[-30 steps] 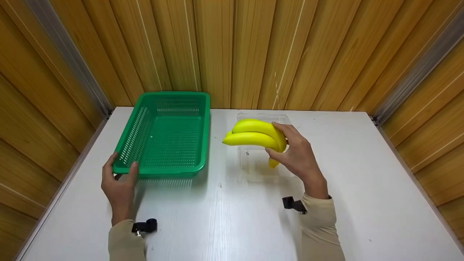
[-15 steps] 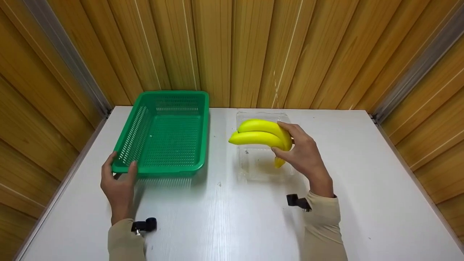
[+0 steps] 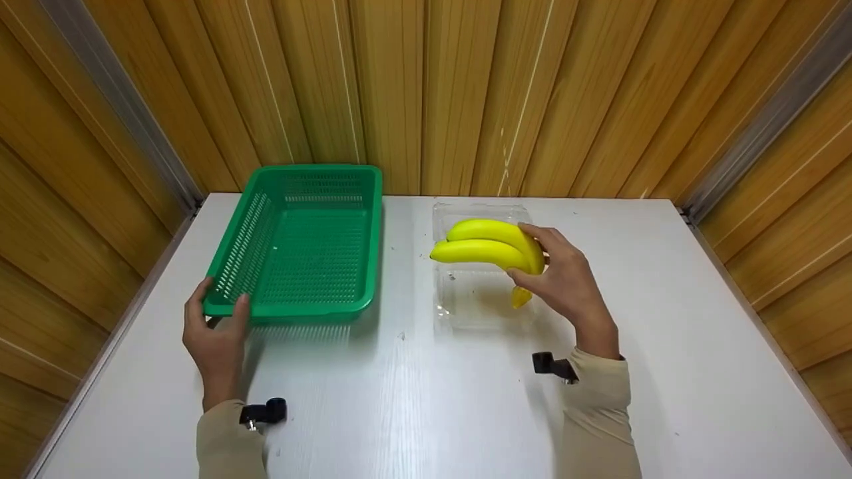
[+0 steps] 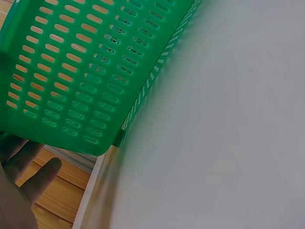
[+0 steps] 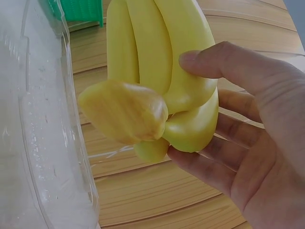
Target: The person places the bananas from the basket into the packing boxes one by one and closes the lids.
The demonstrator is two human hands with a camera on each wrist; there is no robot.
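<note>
My right hand (image 3: 566, 283) grips a bunch of yellow bananas (image 3: 482, 251) at its stem end, thumb on the near side and fingers on the far side. In the right wrist view, the thick stem of the bananas (image 5: 124, 112) faces the camera. Below the bunch in the head view lies a clear plastic container (image 3: 472, 303), partly hidden by it. My left hand (image 3: 216, 346) holds the near left corner of a green slotted basket (image 3: 303, 311), thumb at the front rim and fingers along the left side. The left wrist view shows the basket's slotted wall (image 4: 71, 71).
A white table (image 3: 399, 412) carries the basket and the container. Wood-patterned panels (image 3: 459, 100) stand behind the table and on both sides. Each wrist wears a small black camera, one on the left sleeve (image 3: 263, 412) and one on the right (image 3: 554, 366).
My right hand has moved rightward with the bananas over the clear container. The left hand stays at the basket's corner, and the basket keeps its place.
</note>
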